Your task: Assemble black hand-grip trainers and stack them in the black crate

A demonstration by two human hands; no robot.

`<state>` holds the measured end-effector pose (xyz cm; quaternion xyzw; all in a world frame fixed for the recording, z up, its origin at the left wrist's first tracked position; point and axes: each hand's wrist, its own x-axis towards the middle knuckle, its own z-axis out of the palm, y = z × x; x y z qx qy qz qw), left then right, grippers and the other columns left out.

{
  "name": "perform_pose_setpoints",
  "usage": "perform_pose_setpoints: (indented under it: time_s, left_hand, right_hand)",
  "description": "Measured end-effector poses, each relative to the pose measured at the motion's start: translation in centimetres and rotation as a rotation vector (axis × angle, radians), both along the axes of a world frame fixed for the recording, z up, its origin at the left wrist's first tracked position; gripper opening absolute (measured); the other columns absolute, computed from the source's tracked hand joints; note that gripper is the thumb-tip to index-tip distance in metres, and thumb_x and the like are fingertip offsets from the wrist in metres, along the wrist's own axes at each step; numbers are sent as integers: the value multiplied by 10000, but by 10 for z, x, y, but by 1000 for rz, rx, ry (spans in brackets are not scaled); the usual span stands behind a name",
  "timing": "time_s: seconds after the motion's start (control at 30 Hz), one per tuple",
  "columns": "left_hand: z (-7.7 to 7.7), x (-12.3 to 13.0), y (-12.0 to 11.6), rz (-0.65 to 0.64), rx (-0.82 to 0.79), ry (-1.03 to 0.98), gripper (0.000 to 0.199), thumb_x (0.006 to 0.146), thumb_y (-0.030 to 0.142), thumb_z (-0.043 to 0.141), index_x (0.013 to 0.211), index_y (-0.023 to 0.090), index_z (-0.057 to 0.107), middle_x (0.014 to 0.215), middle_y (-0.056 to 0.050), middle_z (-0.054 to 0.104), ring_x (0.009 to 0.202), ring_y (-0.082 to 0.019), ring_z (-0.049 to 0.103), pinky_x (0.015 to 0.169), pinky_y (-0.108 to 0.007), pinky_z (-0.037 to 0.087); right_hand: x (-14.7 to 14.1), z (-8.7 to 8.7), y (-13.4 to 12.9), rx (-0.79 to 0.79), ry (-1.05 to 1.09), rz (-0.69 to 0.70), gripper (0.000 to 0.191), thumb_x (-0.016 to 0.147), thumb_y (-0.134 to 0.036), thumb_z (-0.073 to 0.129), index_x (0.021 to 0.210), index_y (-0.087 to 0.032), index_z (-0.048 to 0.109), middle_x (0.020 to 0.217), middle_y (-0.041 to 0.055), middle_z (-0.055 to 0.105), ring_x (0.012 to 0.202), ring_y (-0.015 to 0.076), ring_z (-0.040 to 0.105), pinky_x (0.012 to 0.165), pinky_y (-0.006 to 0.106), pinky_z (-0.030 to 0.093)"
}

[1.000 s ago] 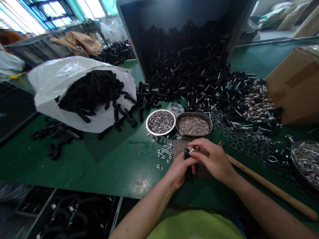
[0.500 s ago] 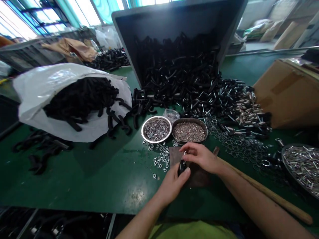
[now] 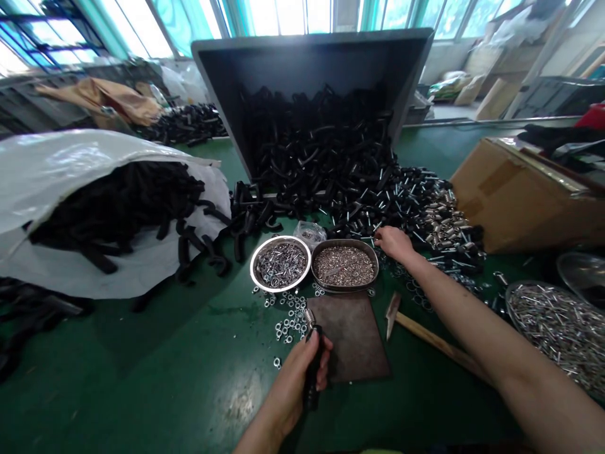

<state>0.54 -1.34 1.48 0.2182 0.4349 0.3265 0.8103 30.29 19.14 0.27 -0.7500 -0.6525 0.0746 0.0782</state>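
Observation:
My left hand (image 3: 295,369) is wrapped around a black handle-like part (image 3: 311,388), held upright over the front of the bench. A metal coil spring (image 3: 309,317) sticks up from its top end. Farther out, my right hand (image 3: 395,243) is at the near edge of a heap of black parts with metal bolts (image 3: 373,183). Its fingers are bent together; whatever they pinch is hidden or too small to name. Just left of it stands an oval tin of small metal pieces (image 3: 345,243). A dark square plate (image 3: 354,340) lies beside my left hand.
A hammer (image 3: 425,334) lies under my right forearm. Loose nuts (image 3: 290,325) lie before a round steel bowl (image 3: 254,268). A grey crate (image 3: 222,107) tips out black parts. A white sack (image 3: 75,151) is left; a cardboard box (image 3: 501,195) and a bowl of metal pins (image 3: 553,328) are right.
My right hand has left the black part and reached forward and right to the heap. My left hand has shifted left and nearer, still holding the part. The head view has turned.

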Motion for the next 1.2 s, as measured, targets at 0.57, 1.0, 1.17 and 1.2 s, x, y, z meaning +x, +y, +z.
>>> perform_pose_setpoints:
  time_s: [0.57,1.0,1.17,1.2]
  left_hand:
    - [8,29,19,8,-143,-123,608,725,716,509,919,140,536,665,23,443,535,-79,399,506,-200,323]
    - [11,46,10,-45,8,8,539,747,694,498,761,156,512,651,12,476,542,-87,425,520,-210,346]
    - [10,42,6,-101,146,112,434,769,594,572,780,167,493,638,43,413,510,-63,368,455,-180,279]
    - [10,41,5,-115,135,128,438,765,595,576,782,165,496,628,48,399,496,-57,350,439,-176,253]
  right_hand:
    - [-19,44,-84,304,-115,132,265,879,-309,495,944,-173,713,939,100,717,822,262,655,678,341,443]
    - [-109,69,-174,-47,278,587,162,893,-218,447,771,-177,546,733,33,624,663,144,559,593,251,341]
    - [-95,69,-168,-250,609,601,177,899,-217,446,763,-182,553,652,-18,600,610,113,550,571,219,371]
    - [-87,69,-164,-275,614,601,206,919,-246,423,777,-186,560,649,-22,603,601,111,555,566,215,379]
